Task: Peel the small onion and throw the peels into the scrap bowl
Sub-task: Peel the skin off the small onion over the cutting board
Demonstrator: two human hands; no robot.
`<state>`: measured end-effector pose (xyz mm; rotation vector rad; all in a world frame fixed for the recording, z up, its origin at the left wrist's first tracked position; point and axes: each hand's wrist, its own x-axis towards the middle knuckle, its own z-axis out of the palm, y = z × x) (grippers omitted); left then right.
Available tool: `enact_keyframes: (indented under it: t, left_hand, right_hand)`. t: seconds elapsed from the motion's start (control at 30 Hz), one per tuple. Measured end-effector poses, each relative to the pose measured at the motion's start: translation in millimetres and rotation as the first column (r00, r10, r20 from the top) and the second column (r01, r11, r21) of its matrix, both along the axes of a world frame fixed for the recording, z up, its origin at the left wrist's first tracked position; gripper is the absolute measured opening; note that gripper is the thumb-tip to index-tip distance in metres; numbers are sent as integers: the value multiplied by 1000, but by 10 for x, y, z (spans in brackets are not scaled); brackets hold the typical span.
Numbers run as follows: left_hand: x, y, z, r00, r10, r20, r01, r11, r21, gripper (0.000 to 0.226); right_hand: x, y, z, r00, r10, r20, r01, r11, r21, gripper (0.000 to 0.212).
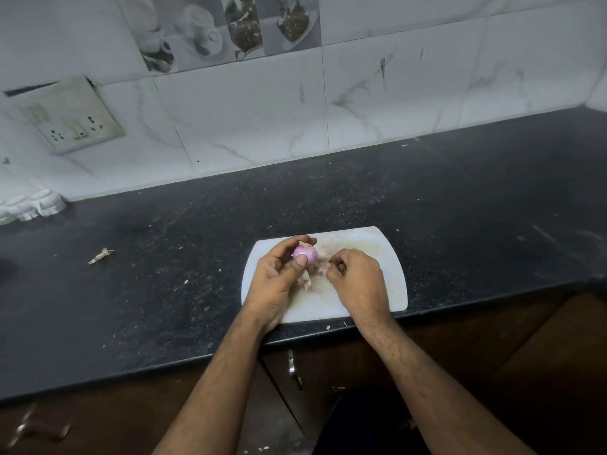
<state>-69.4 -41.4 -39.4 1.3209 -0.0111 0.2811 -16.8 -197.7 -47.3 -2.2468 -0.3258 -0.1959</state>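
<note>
While left hand (279,277) grips small onion (304,253) between thumb and fingers over white cutting board (387,257), right hand (356,277) curls just right of it, seemingly pinching peel; exact pinch unclear. Onion shows glossy purple: peeling judged mostly done. Loose peels (305,282) on board still to discard. No scrap bowl visible. Count: one onion, one board, one stray scrap (101,255) far left on dark counter (460,198).
</note>
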Motion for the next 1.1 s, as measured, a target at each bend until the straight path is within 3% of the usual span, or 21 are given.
enact_keyframes:
  t: [0.17, 0.3, 0.4, 0.6, 1.1]
  left_hand:
    - [15, -51, -23, 1000, 4, -23, -5, 998, -61, 41]
    - [33, -47, -35, 1000, -17, -8, 16, 997, -74, 42]
    - [18, -57, -27, 1000, -17, -1, 17, 998, -57, 41]
    - [19, -51, -32, 1000, 7, 2, -7, 999, -34, 43]
    - [-5, -73, 16, 1000, 29, -1, -29, 1000, -13, 41]
  right_hand:
    - [-2, -35, 19, 994, 60, 94, -71, 989, 127, 27]
    - [-62, -50, 56, 981, 130, 148, -165, 951, 261, 21]
    - [-56, -50, 42, 980, 140, 142, -173, 951, 255, 30]
    - [-68, -55, 24, 965, 196, 172, -234, 944, 233, 24]
    - [-100, -63, 39, 972, 165, 168, -198, 958, 205, 24]
